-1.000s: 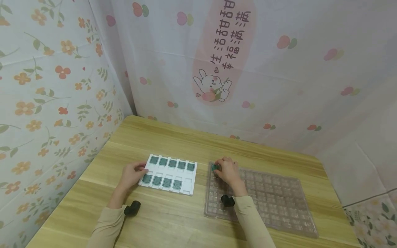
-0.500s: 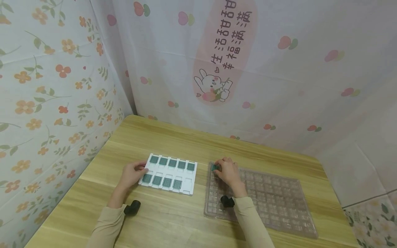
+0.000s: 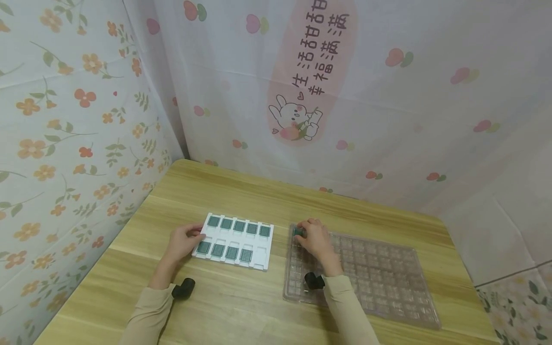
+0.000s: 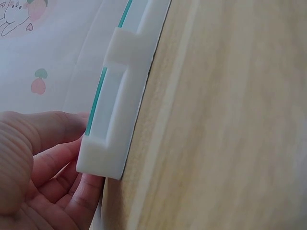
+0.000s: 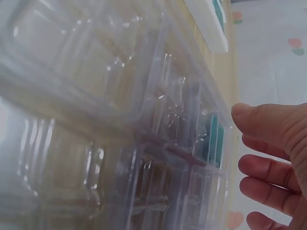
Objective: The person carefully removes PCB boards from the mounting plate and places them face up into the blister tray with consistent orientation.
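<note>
My left hand [image 3: 182,242] grips the left edge of a white tray [image 3: 233,238], thumb at the upper face and fingers round the side and below in the left wrist view. Green square chips [image 3: 239,226] sit in two rows of its pockets; the front right pocket shows bare white. On the right, my right hand [image 3: 316,238] is over the far left corner of a clear plastic tray [image 3: 375,273] with many cells. One green chip [image 5: 217,141] stands inside the corner cell. In the right wrist view the thumb and loosely bent fingers are just off it, holding nothing.
Both trays lie on a wood-grain table [image 3: 241,306], a strip of tabletop between them. A printed cloth [image 3: 366,96] hangs behind the table's far edge, and a floral cloth [image 3: 77,143] hangs on the left. Black wrist cameras [image 3: 184,289] sit on both wrists.
The right fingers have let go of the green chip, which now lies in the clear tray's corner cell. The left hand and white tray stay in place.
</note>
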`<action>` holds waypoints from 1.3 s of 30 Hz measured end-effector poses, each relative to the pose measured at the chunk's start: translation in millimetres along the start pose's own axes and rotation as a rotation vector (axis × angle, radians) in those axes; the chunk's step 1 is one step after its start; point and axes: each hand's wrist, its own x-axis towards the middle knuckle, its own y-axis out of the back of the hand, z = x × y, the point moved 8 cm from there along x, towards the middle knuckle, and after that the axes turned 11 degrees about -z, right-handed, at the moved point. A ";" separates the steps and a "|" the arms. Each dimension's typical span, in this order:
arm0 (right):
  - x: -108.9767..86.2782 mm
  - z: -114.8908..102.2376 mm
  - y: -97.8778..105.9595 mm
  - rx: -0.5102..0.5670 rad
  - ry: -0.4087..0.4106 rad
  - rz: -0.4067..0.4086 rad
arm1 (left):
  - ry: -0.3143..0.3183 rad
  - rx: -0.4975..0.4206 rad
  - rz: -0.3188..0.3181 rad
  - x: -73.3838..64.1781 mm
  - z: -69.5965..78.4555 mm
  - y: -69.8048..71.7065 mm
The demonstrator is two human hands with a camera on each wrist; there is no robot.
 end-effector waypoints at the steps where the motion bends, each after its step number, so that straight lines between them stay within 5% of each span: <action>1: -0.4 -1.1 0.9 0.001 0.007 0.007 | 0.001 0.001 0.001 0.0 0.1 0.0; 39: -0.6 -37.1 1.8 0.108 0.093 0.013 | 0.011 0.011 -0.006 0.6 0.3 -0.4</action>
